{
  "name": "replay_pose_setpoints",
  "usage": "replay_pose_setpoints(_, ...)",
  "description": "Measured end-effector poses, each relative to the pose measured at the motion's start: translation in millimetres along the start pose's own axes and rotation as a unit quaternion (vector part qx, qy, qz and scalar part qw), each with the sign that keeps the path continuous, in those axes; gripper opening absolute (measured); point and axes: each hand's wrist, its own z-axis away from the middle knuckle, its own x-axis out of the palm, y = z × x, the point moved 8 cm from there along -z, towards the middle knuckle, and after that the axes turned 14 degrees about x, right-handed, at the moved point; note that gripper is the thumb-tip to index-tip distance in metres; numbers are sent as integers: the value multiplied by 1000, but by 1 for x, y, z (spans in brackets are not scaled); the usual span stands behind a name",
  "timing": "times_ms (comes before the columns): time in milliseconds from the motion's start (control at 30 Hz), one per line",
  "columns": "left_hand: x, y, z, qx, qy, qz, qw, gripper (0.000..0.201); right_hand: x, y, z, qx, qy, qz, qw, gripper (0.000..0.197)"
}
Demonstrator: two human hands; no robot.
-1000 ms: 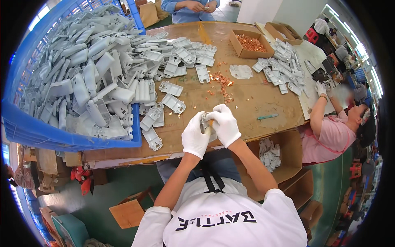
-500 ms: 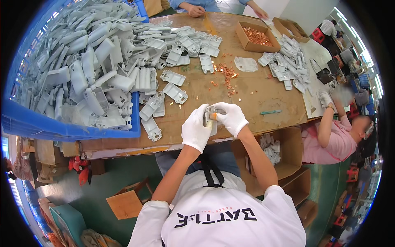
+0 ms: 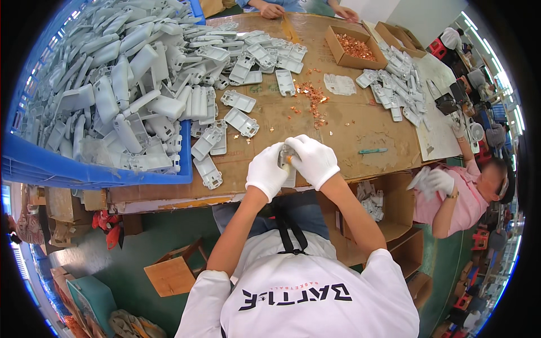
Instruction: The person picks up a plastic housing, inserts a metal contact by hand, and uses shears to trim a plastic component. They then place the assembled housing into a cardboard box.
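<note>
Both my hands wear white gloves and meet at the table's near edge. My left hand (image 3: 265, 172) is closed around a pale grey plastic housing (image 3: 290, 179). On the same housing, the fingers of my right hand (image 3: 313, 162) press together at its upper end and hide most of it. Something orange shows by the right thumb, perhaps a fingertip or cover; I cannot make it out. Beyond my hands lies a scatter of small copper-coloured metal pieces (image 3: 311, 97). Loose grey housings (image 3: 241, 122) rest to the left of them.
A blue crate (image 3: 96, 179) heaped with grey housings fills the left. A carton of copper pieces (image 3: 342, 59), more housings (image 3: 394, 90) and a teal pen-like tool (image 3: 373, 151) lie right. Below the tabletop stands an open carton (image 3: 397, 208). Co-workers sit opposite and at right.
My right hand has shifted slightly up and over the housing, covering more of its top. The co-worker at right has swung a gloved hand with pale pieces toward the carton below the table.
</note>
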Motion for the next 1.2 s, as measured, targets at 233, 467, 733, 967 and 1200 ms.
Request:
replay_pose_setpoints(233, 10, -19, -4, -40, -61, 99, 992, 38, 14, 12, -17, -15, -51, -18, 998, 22)
replay_pose_setpoints(467, 7, -26, -4, -64, -21, 124, 990, 40, 17, 23, -25, 40, -77, -119, 989, 24)
replay_pose_setpoints(733, 0, -27, -5, -34, -10, 101, 994, 41, -12, -25, -6, -218, 43, -33, 974, 18)
replay_pose_setpoints(967, 1, -33, -11, -18, -42, 124, 991, 40, 17, -20, -2, -331, -13, 22, 943, 20)
replay_pose_setpoints(1200, -8, -27, -21, -2, -24, 57, 998, 38, 25, -21, -9, -359, 19, 65, 931, 10)
